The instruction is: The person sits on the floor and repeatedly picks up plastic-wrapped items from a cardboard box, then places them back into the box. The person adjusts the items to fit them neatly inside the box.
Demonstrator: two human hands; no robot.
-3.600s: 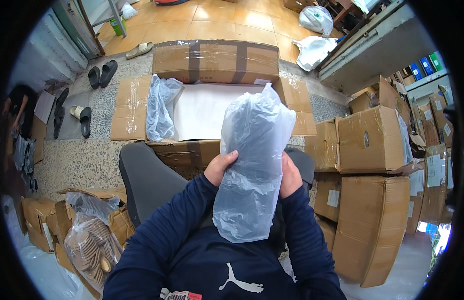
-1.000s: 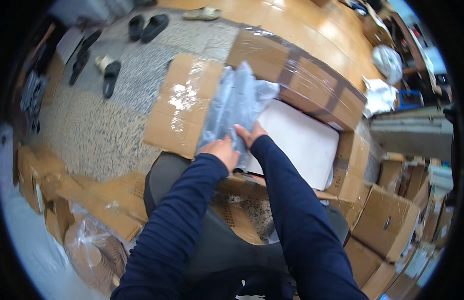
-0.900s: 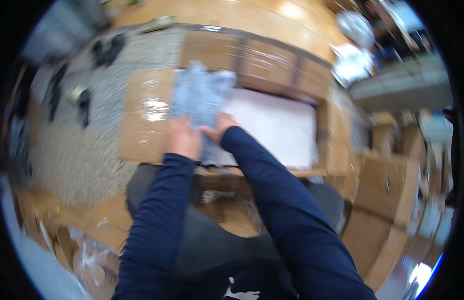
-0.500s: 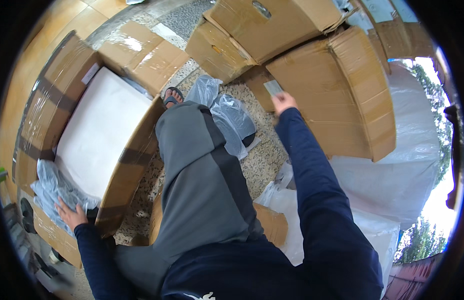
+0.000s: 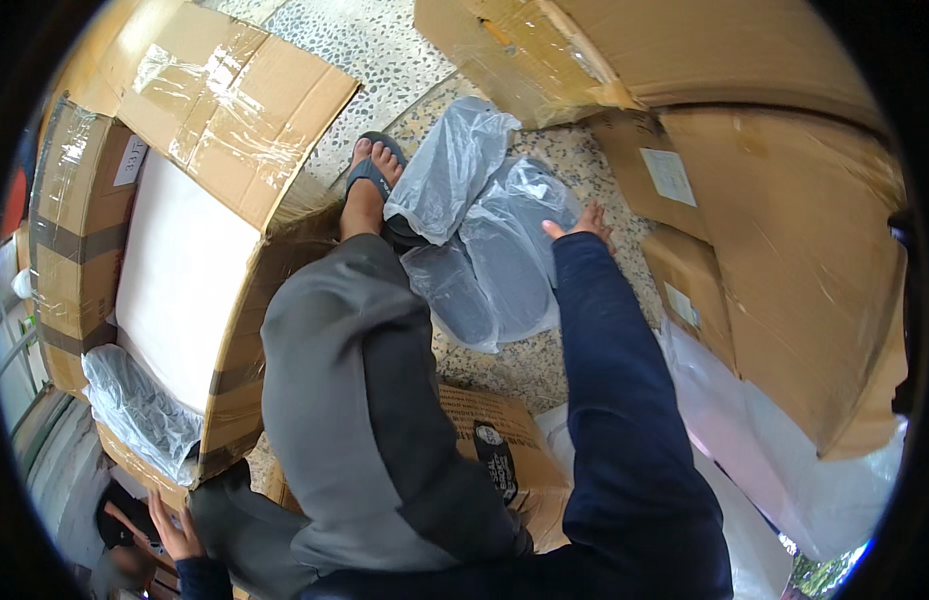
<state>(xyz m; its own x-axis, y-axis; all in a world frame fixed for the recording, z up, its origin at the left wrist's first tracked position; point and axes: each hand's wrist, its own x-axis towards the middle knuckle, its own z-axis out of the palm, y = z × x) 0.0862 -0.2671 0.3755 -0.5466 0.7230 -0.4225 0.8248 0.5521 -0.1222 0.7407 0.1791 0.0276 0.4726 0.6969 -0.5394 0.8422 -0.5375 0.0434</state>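
Observation:
My right hand [image 5: 589, 226] hovers with its fingers apart over the speckled floor, at the right edge of a group of clear plastic bags [image 5: 520, 245]. Dark grey slipper-shaped things show through the bags. My left hand [image 5: 177, 527] has its fingers stretched out near the lower corner of an open cardboard box [image 5: 247, 385] and holds nothing. Inside that box lies a flat white surface [image 5: 175, 270]. A plastic-wrapped dark bundle [image 5: 140, 410] sits at the box's near end, just above my left hand.
Large cardboard boxes [image 5: 785, 260] crowd the right side, one bearing a white label [image 5: 668, 177]. A printed carton [image 5: 515, 455] stands beside my leg. My sandalled foot [image 5: 370, 180] is next to the bags. Another person [image 5: 130, 525] shows at lower left. White plastic sheeting [image 5: 775, 450] lies at right.
My left hand has come off the plastic-wrapped bundle and moved nearer to me. My right hand has left the cardboard flap's label and now is beside the bagged slippers. The view has shifted.

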